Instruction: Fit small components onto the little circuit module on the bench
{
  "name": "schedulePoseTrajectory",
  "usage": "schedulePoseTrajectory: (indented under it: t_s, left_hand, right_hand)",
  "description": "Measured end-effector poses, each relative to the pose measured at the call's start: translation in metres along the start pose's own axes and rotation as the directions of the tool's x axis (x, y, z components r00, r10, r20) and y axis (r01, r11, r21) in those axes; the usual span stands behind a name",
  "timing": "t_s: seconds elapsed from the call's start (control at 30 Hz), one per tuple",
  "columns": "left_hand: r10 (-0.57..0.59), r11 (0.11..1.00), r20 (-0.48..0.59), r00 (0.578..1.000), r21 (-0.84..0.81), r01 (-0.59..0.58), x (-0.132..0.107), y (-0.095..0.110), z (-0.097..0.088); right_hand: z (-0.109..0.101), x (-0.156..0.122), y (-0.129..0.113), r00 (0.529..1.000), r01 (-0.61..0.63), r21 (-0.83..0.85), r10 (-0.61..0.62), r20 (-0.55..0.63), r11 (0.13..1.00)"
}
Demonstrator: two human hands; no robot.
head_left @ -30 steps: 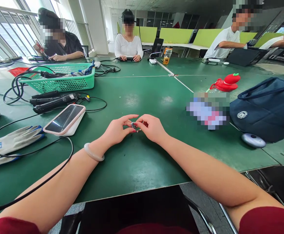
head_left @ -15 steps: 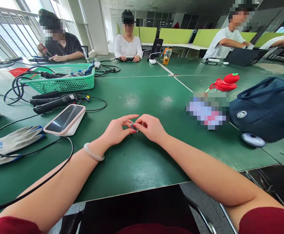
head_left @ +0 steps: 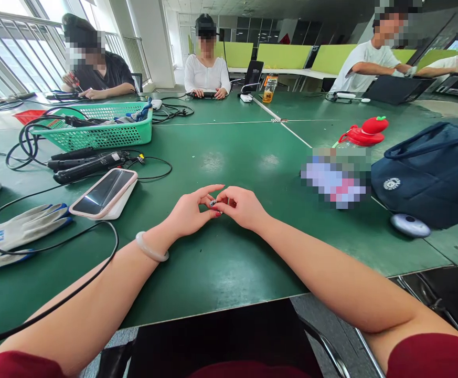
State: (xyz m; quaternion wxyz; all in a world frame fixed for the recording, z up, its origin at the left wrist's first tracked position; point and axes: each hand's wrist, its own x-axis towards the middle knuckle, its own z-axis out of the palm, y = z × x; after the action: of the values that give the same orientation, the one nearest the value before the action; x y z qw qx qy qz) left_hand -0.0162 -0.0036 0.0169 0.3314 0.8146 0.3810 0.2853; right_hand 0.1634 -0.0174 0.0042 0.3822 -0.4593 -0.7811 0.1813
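Observation:
My left hand [head_left: 189,212] and my right hand [head_left: 243,208] meet over the green table [head_left: 229,262], fingertips pinched together on a tiny metallic part [head_left: 213,203] between them. The part is too small to name; most of it is hidden by my fingers. A pale bangle [head_left: 151,248] sits on my left wrist. Both forearms rest low over the table's near edge.
A phone [head_left: 103,192] on a white base, work gloves [head_left: 18,231], black cables [head_left: 55,247], black tools [head_left: 83,163] and a green basket [head_left: 95,128] lie at left. A red-capped bottle [head_left: 347,168], navy bag [head_left: 429,176] and small grey puck [head_left: 409,226] are at right. Several people sit at the far sides.
My fingers have closed tighter around the small part, hiding more of it. The hands stay in the same spot.

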Motion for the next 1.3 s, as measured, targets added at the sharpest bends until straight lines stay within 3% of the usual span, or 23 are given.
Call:
schedulePoseTrajectory:
  t_s: [0.17,0.37,0.47,0.6,0.83,1.3]
  left_hand:
    - [0.048,0.999,0.028,0.998,0.004,-0.048,-0.002,-0.001,-0.001]
    - [0.094,0.995,0.052,0.994,0.019,-0.095,-0.003,0.003,-0.001]
    - [0.057,0.995,0.052,0.997,0.077,-0.061,-0.002,0.003,-0.002]
    - [-0.019,0.982,0.039,0.999,0.190,0.011,0.002,-0.003,-0.002]
    - [-0.107,0.974,-0.039,0.993,0.198,0.113,0.005,-0.006,-0.003]
    - [-0.087,0.959,-0.109,0.990,0.258,0.112,0.004,-0.004,-0.004]
  right_hand:
    - [0.001,-0.001,-0.004,1.000,-0.021,0.000,0.021,0.020,1.000]
    - [0.000,0.001,0.001,0.995,-0.087,0.117,0.081,0.049,0.989]
    - [-0.006,0.004,0.010,0.993,-0.112,0.063,0.109,0.054,0.992]
    - [-0.013,0.005,0.022,0.987,-0.070,-0.136,0.089,0.136,0.988]
    - [-0.010,0.005,0.025,0.966,-0.061,-0.236,0.117,0.231,0.970]
    - [-0.015,0.005,0.022,0.971,-0.149,-0.171,0.177,0.162,0.974]
